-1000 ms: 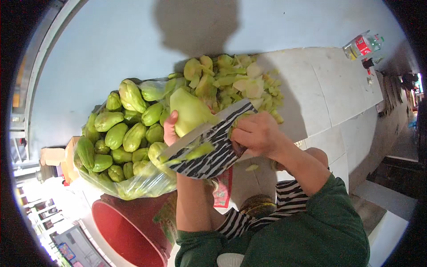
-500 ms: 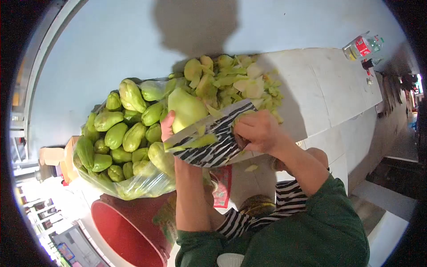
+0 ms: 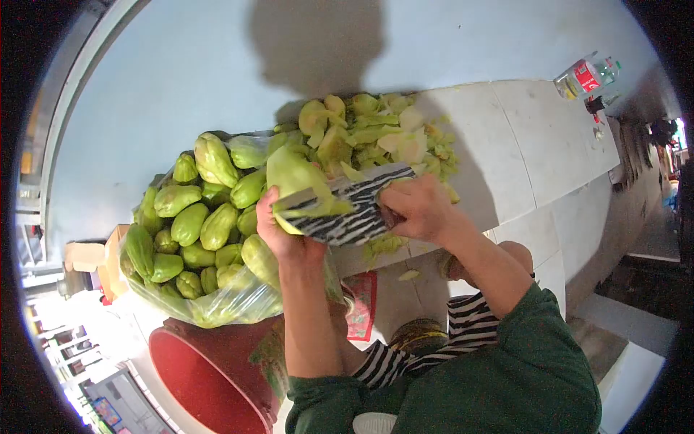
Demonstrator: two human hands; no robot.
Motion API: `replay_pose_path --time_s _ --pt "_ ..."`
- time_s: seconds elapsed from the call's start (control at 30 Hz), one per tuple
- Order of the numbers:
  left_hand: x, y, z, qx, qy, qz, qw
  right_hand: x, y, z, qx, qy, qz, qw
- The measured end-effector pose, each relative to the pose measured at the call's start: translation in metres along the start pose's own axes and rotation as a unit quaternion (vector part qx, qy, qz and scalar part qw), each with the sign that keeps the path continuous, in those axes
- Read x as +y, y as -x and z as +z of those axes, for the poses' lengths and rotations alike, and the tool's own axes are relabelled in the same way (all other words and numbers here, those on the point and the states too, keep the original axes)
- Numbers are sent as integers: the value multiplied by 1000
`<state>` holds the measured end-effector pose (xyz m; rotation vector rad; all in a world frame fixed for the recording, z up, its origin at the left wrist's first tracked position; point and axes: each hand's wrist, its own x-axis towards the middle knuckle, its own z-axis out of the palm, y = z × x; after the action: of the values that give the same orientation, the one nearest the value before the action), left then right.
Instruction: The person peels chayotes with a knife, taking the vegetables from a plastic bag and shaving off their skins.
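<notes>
A pale green chayote [image 3: 287,168], its skin pared off on the side I see, is gripped in my left hand [image 3: 288,242], with the thumb up along its edge. My right hand [image 3: 421,210] is wrapped round the handle of a cleaver [image 3: 358,210]. Black and white stripes show on its wide, shiny blade, which lies across the lower side of the chayote. A strip of peel [image 3: 318,210] clings to the blade. Behind both hands lies a heap of peelings and pale cut pieces [image 3: 383,130].
A clear plastic bag [image 3: 249,300] full of whole chayotes [image 3: 189,223] stands left of my hands. Below it leans a red bucket [image 3: 202,383]. At the far right of the tiled ledge [image 3: 535,137], against the wall, is a plastic bottle [image 3: 585,76] with a red label.
The cleaver has swung up and away from me, its blade now seen more edge-on. The chayote has shifted slightly left and tilted in my left hand, whose back now shows more.
</notes>
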<state>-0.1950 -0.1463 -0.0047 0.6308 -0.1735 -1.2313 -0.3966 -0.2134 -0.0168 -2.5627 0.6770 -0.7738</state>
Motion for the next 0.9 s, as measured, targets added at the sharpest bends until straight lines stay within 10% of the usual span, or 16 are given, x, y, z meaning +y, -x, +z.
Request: replay_pose_path --time_s 0.43,0.47,0.53,0.57,0.9 --pt "2 -3 -23 -48 -10 -39 998 -5 -2 -8 -2 -36 -2 999" --pt "-5 -11 -48 -193 47 -25 980 -8 -2 -9 2 -32 -13 999" --pt "-6 11 -14 9 -20 -6 1000 4 0 -1 -4 -35 25 999" --pt "-3 0 -38 -99 16 -48 994 8 1 1 -6 -34 61 998" --pt "3 11 -16 -75 -18 -82 994 2 -8 -13 -60 -50 117 990"
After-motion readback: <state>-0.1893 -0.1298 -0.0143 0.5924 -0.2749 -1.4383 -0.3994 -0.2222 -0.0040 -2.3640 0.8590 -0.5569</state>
